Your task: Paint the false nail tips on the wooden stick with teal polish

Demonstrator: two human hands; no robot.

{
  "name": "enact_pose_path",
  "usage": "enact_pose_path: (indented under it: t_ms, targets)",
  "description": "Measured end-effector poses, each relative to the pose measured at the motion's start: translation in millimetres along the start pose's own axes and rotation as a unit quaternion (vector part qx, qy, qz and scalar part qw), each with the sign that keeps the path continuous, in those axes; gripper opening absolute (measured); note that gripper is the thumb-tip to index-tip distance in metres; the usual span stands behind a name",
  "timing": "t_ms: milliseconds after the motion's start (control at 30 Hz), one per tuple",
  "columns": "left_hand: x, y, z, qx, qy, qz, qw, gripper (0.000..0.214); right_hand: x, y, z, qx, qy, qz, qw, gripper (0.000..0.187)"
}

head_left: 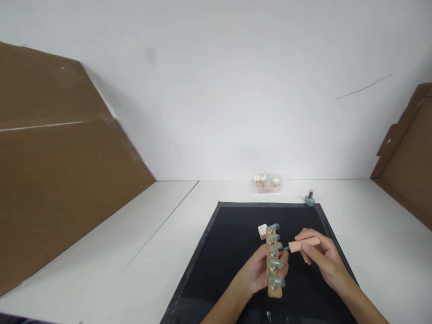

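Note:
My left hand (258, 270) is closed around a light wooden display strip (275, 291), held upright over the black mat. Several grey-green false nails (277, 263) stick out from it, one above another. In my right hand (320, 256) is a nail polish brush with a peach handle (302, 244), pinched between thumb and fingers. Its dark tip points left and meets the middle false nail, as far as I can see. Just behind the strip's top, partly covered by it, sits a small white square block (263, 231) like a polish bottle.
A clear plastic box (266, 189) by the back wall contains several white-and-peach bottles. A grey-green bottle with a silver top (309, 199) stands at the far right corner of the black mat (232, 247). Brown cardboard panels (60, 157) flank the white table on both sides.

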State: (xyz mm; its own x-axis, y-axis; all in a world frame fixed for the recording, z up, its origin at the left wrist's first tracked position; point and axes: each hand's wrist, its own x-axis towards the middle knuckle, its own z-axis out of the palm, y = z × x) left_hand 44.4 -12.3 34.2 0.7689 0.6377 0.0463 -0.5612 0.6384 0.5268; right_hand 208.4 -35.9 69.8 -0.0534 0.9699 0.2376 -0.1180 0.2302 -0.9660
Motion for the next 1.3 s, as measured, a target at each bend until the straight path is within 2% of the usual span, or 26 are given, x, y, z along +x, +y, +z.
enact_pose_path:
  t_ms: [400, 700, 1133, 1300]
  targets:
    - [-2.6, 3.0, 2.1, -0.005, 0.002, 0.0, 1.0, 0.028, 1.4, -2.0, 2.5, 0.067, 0.023, 0.005, 0.997, 0.025]
    - [-3.2, 2.0, -2.6, -0.034, 0.006, 0.01, 0.999, 0.024, 0.8, -3.7, 2.9, 0.085, 0.03, 0.002, 0.996, 0.021]
    - [-2.8, 0.3, -2.2, -0.02, -0.005, 0.009, 1.0, 0.025, 1.2, -2.0, 0.9, 0.099, 0.024, 0.003, 0.995, 0.02]
    - [-2.7, -0.1, -1.7, -0.01, 0.019, 0.008, 1.0, 0.02, 2.2, -3.0, 1.4, 0.097, 0.026, 0.0, 0.995, 0.02]
